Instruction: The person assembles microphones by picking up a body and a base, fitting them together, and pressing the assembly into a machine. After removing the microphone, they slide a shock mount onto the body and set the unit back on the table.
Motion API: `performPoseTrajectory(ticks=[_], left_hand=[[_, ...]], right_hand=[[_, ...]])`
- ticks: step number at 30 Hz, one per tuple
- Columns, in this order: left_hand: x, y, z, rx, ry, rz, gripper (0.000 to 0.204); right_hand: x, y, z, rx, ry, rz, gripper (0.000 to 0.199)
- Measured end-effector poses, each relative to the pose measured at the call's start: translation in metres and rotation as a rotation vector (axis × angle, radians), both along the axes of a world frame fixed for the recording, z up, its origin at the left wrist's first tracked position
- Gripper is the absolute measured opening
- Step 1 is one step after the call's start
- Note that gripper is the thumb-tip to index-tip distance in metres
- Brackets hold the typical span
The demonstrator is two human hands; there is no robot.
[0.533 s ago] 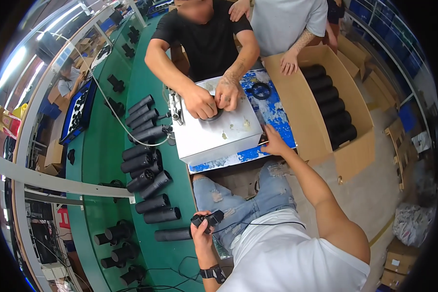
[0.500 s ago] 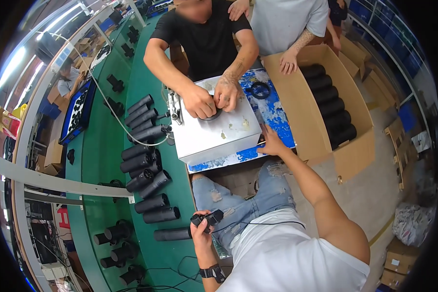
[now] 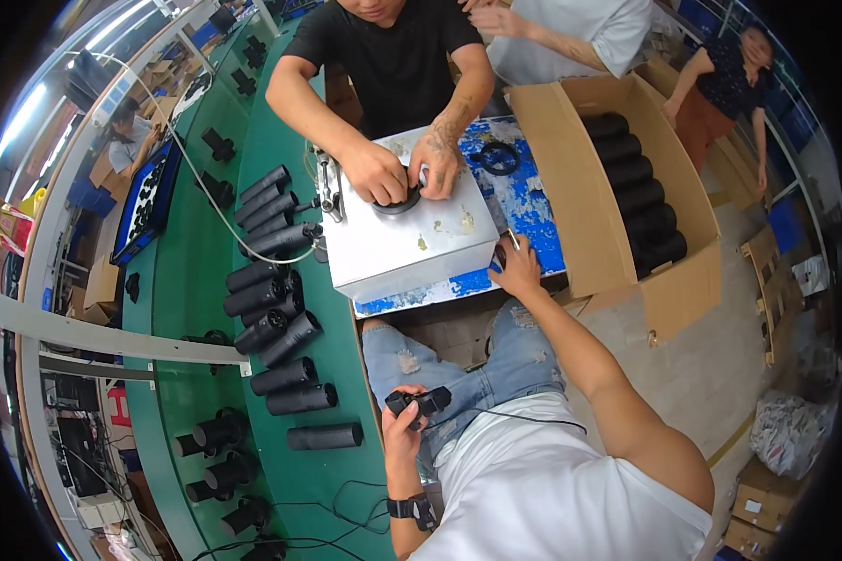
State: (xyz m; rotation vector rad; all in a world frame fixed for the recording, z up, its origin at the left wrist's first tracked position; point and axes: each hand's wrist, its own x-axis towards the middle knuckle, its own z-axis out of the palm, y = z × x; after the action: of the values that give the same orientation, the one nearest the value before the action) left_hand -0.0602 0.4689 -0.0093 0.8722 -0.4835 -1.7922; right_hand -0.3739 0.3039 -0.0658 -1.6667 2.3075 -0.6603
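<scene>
Held in my left hand (image 3: 404,428) is a small black device (image 3: 419,403) with a thin cable running off to the right, above my lap. My right hand (image 3: 522,269) is at the near right corner of a white box (image 3: 412,257), its fingers closed around a thin pale stick (image 3: 514,240). On top of the box, a co-worker's two hands press at a black ring (image 3: 398,204). A second black ring (image 3: 498,159) lies on the worn blue and white tabletop (image 3: 524,201) to the right of the box.
Several black cylinders (image 3: 301,398) lie on the green bench (image 3: 299,496) at left. A cardboard box (image 3: 571,201) with more cylinders stands at right. A metal fixture (image 3: 328,187) and hose flank the white box. Other people stand across and at far right.
My left hand has moved up and right with the device. My right hand has shifted slightly up and inward. A co-worker's hands have left another's shoulder and the cardboard box.
</scene>
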Motion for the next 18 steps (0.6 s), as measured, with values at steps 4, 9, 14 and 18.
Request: performPoseTrajectory(ticks=[4, 9, 14, 18], left_hand=[[-0.008, -0.003, 0.006, 0.011, -0.068, -0.029, 0.031], [-0.02, -0.003, 0.004, 0.012, -0.107, -0.079, 0.028], [-0.038, -0.016, 0.009, -0.339, -0.636, -0.376, 0.016], [-0.073, -0.043, 0.019, -0.387, -0.856, -0.827, 0.019]], right_hand=[[-0.016, -0.013, -0.013, 0.014, -0.148, -0.124, 0.063], [-0.046, -0.003, -0.006, 0.085, -0.501, -0.032, 0.07], [-0.067, 0.1, 0.046, 0.367, -0.941, 0.226, 0.074], [-0.072, 0.199, 0.077, 0.736, -1.088, 0.143, 0.075]])
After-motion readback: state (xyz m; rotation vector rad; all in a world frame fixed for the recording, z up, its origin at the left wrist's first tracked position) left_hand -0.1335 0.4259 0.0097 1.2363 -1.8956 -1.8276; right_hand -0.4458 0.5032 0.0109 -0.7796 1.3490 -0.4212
